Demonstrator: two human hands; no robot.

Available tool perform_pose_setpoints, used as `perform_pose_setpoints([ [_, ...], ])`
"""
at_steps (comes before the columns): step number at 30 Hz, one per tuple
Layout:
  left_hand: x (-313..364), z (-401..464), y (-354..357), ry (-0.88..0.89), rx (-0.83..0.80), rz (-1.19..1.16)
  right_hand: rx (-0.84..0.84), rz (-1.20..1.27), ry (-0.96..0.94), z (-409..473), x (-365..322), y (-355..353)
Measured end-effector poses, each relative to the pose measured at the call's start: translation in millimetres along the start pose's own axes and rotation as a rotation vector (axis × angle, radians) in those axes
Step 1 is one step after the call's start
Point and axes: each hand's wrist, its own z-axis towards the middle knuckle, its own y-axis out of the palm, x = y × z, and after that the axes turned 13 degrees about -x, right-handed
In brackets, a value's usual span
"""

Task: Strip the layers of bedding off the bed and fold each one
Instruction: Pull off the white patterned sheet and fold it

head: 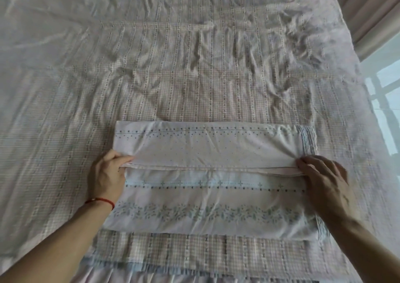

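Folding one sheet in half on the bed

Nearest the camera, a checked layer point(194, 252) lies folded at the bed's near edge, and on top of it rests the pale printed sheet point(207, 198) now being folded. The left hand point(107, 174), with a red string point(101, 200) at the wrist, pinches the left end of the sheet's doubled edge; the right hand point(322, 172) pinches the right end of that same edge, so both are grasping the cloth. The far half of the sheet lies flat beyond the held edge. Further off, the wrinkled checked bedspread point(194, 66) covers the bed, with a curtain point(368, 11) at the far right. This looks like a late fold of this sheet; the next move likely calls for carrying the edge evenly across, corners matched, then smoothing it flat.
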Motion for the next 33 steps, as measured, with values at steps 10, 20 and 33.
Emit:
perform_pose_setpoints([
  [10, 132.9, 31.1, -0.5, 0.126, -0.167, 0.301, -0.098, 0.032, 0.098, 69.4, -103.9, -29.8],
  [20, 130.7, 48.8, 83.2, -0.085, -0.27, 0.28, -0.336, 0.09, 0.329, 73.1, -29.7, 20.7],
  [33, 142.7, 31.2, 54.3, 0.131, -0.168, 0.3, -0.409, 0.925, 0.727, 46.0, 6.4, -25.1],
])
